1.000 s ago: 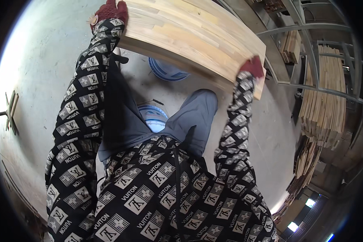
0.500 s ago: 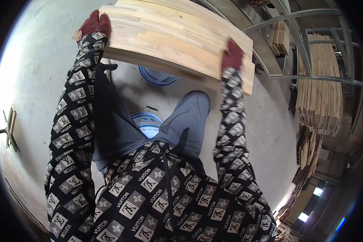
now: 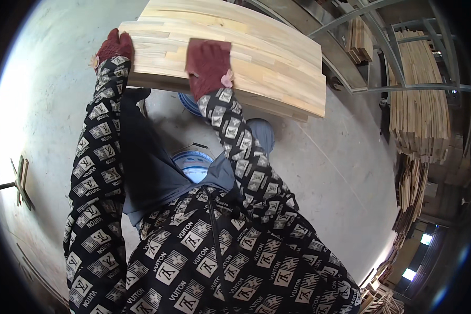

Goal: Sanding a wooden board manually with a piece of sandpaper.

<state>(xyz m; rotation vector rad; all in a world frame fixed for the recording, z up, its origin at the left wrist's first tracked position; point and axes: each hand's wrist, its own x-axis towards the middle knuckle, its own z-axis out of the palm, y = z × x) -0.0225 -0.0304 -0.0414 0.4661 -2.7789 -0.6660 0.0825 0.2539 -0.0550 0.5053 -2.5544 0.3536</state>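
Note:
A pale laminated wood panel (image 3: 267,57) made of glued strips lies at the top of the view, with another board's edge (image 3: 277,107) showing under it. At the panel's left end my left hand (image 3: 115,46), in a dark red glove, grips the edge; its fingertips are partly hidden. My right hand (image 3: 210,65), gloved alike, is on the panel's near half, left of its middle. Its fingers press down on a reddish-brown sheet of sandpaper (image 3: 223,46), whose corners stick out around them. The sandpaper's underside is hidden.
A blue-rimmed bucket (image 3: 192,159) stands between my legs, and another blue bucket (image 3: 188,102) is partly under the panel. Metal racking (image 3: 429,88) and stacked wooden boards (image 3: 418,115) stand at the right. At the left is a small stand (image 3: 21,183).
My right hand has swept left across the panel, from its right end to left of the middle. The left hand stays at the left edge; the whole view has shifted slightly.

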